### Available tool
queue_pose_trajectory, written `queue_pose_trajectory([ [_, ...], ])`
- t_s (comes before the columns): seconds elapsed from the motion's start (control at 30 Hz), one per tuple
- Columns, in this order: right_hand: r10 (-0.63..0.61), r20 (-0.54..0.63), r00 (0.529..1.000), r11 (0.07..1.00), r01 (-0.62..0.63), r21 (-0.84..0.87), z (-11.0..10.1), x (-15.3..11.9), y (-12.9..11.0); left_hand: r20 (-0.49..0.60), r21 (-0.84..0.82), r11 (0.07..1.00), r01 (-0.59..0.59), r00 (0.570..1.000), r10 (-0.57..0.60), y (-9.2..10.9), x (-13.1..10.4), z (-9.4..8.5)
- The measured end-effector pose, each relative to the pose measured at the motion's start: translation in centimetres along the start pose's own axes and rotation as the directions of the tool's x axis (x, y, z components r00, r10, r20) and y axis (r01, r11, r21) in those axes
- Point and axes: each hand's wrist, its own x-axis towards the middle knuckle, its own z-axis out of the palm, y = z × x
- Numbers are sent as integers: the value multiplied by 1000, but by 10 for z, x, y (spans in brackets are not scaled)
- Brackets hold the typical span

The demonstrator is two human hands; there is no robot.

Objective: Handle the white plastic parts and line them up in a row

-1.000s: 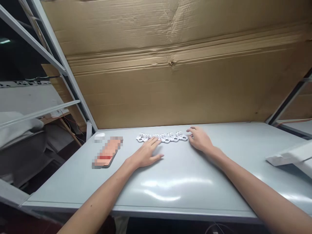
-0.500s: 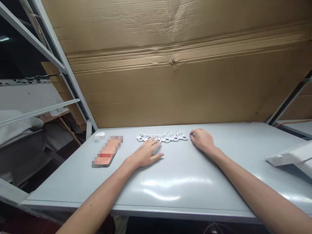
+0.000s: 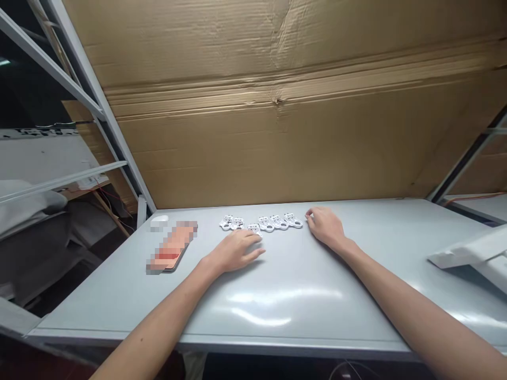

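Note:
Several small flat white pieces, each with a round hole and dark marks, lie in a row near the back of the table. My left hand (image 3: 233,250) lies palm down with its fingers out. Its fingertips rest on one white piece (image 3: 254,228), which sits a little nearer to me than the others and is partly covered. Beyond the right end of the row, by the last white piece (image 3: 293,220), my right hand (image 3: 325,226) rests with its fingers curled together. Whatever those fingers pinch is hidden from view.
On the left of the glossy grey table (image 3: 285,311) lie an orange-pink phone-shaped object (image 3: 174,248), blurred out, and a small white item (image 3: 160,220). A folded white object (image 3: 467,250) stands at the right. Cardboard (image 3: 277,148) walls the back; a metal frame (image 3: 114,137) rises at left.
My left hand has drawn one white piece out of the row slightly towards me, its fingers now more bent. My right hand stays almost where it was. The view has shifted slightly.

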Motion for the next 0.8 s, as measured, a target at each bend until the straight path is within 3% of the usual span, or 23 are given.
queue_pose_trajectory([
  [0.1,-26,-86,996,995,34,97,2,1,0,5,1,1000,-8,1000,8,1,0,0],
  [0.23,-48,-241,969,926,134,353,4,3,-4,-6,-12,999,-40,999,40,2,0,-1],
  [0.33,18,-237,971,828,118,548,1,5,-11,-24,-23,998,-65,998,64,3,0,-1],
  [0.43,112,-140,984,685,25,728,-6,4,-19,-44,-30,996,-78,996,77,4,0,-1],
  [0.53,158,13,987,443,-83,892,-14,3,-28,-51,-29,996,-84,995,83,3,0,0],
  [0.63,141,204,969,204,-230,952,-20,-1,-37,-54,-24,996,-88,995,87,3,0,-1],
  [0.8,36,391,920,33,-392,919,-31,-11,-52,-62,-3,995,-95,994,95,3,0,-1],
])
